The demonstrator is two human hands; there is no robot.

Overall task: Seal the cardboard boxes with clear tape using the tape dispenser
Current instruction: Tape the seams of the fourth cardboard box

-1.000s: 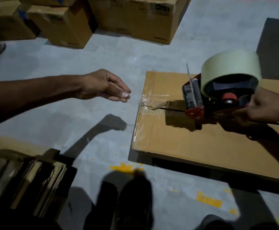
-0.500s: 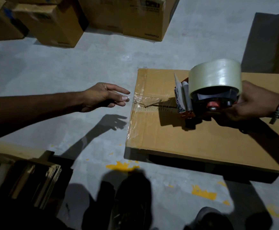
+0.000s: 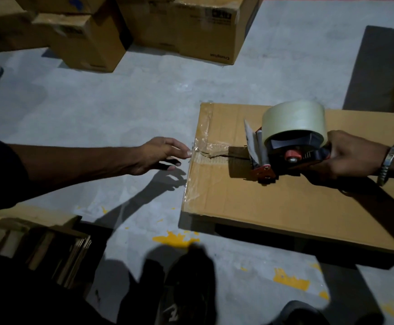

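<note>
Cardboard dominates the scene under dim light. Left hand (image 3: 155, 154): fingers straight and spread, fingertips touching loose clear tape (image 3: 211, 152) at the near end of the flat cardboard box (image 3: 273, 202); whether they press it down cannot be told. Right hand (image 3: 351, 156): fingers curled round the handle of the tape dispenser (image 3: 285, 153), which hides most of that handle. The dispenser rests on the box top just beyond the right fingers, its long axis along the centre seam, its roller and blade end pointing toward the left hand, the tape roll (image 3: 294, 123) above. The box's right end is cut off by the frame. Below the left forearm, an open carton (image 3: 34, 240) holds flat pieces stacked on edge, indistinct in shadow. Beyond the fingers, closed boxes (image 3: 186, 26) stand on grey floor (image 3: 97, 113).
</note>
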